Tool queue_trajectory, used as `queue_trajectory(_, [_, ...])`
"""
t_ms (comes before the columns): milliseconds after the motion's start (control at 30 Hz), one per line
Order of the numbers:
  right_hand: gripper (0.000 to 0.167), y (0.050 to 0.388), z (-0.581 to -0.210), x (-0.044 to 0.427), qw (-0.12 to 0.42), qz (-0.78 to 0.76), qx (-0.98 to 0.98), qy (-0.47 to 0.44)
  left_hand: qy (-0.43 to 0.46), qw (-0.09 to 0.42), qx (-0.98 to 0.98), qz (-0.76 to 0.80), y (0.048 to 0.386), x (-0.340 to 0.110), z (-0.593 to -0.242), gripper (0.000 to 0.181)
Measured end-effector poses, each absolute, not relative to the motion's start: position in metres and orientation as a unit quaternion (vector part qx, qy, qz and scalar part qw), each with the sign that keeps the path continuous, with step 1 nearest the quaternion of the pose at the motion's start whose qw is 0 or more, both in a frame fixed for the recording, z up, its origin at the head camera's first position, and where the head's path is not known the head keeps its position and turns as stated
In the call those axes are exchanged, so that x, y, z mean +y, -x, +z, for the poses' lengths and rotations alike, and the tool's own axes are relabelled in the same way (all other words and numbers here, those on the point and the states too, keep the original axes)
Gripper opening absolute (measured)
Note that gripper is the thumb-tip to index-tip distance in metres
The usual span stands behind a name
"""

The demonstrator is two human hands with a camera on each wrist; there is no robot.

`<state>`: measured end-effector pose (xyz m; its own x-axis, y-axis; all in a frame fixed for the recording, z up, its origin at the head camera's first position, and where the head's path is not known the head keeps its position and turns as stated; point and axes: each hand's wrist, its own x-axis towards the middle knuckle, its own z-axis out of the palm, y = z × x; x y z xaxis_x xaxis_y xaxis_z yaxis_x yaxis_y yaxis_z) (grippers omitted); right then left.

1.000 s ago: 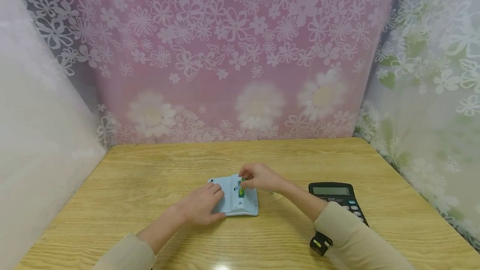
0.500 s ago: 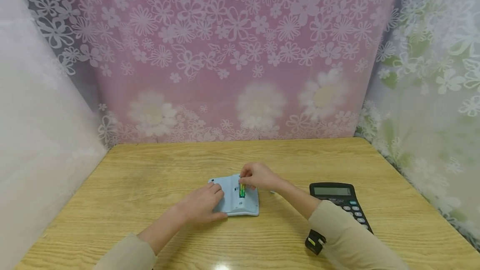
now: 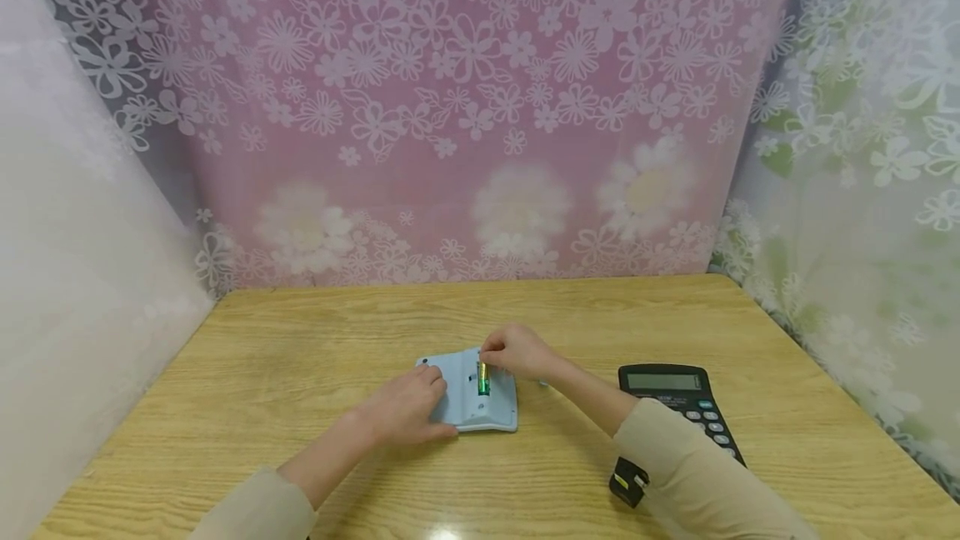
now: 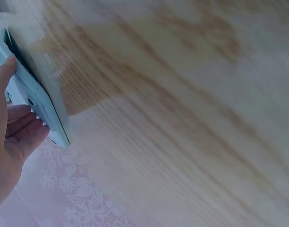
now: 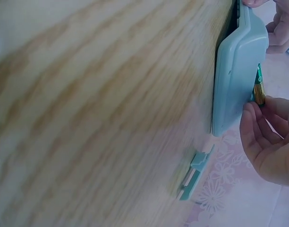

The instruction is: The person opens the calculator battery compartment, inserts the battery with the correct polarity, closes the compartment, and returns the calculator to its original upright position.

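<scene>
A light-blue calculator lies back side up on the wooden table, its narrow battery compartment exposed. My left hand holds it at the left, with the thumb along the near edge and the fingers on the back, as the left wrist view also shows. Between thumb and fingertips, my right hand pinches the far end of a green and gold battery. In the right wrist view the battery stands tilted at the compartment; how deep it sits is hidden. A small light-blue battery cover lies apart on the table.
A black calculator lies face up to the right, partly under the right forearm. A small black device hangs by the right sleeve. Floral curtains close off the back and sides of the wooden table.
The right hand has shifted slightly toward the battery's far end, uncovering more of the battery. The right forearm has moved a little left, showing more of the black calculator. The left hand stays put.
</scene>
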<state>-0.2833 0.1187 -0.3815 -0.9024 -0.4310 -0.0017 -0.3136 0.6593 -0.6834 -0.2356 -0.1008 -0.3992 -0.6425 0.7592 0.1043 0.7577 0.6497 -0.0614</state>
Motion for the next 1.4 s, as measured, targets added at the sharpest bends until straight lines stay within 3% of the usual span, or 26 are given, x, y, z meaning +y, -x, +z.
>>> queue_trajectory(433, [0.012,0.2812,-0.3814,0.1133,0.05,-0.354,0.918,0.173,0.418,0.057,-0.907,0.01,0.2367,-0.1003,-0.3987,0.055])
queue_trajectory(833, [0.014,0.2813,-0.3808,0.1136,0.037,-0.338,0.918,0.203,0.419,0.061,-0.906,0.005,0.2365,-0.1008,-0.3987,0.054])
queue_trajectory(1400, [0.015,0.2791,-0.3847,0.1164,0.044,-0.345,0.913,0.213,0.411,0.066,-0.909,-0.002,0.2348,-0.0982,-0.3987,0.051])
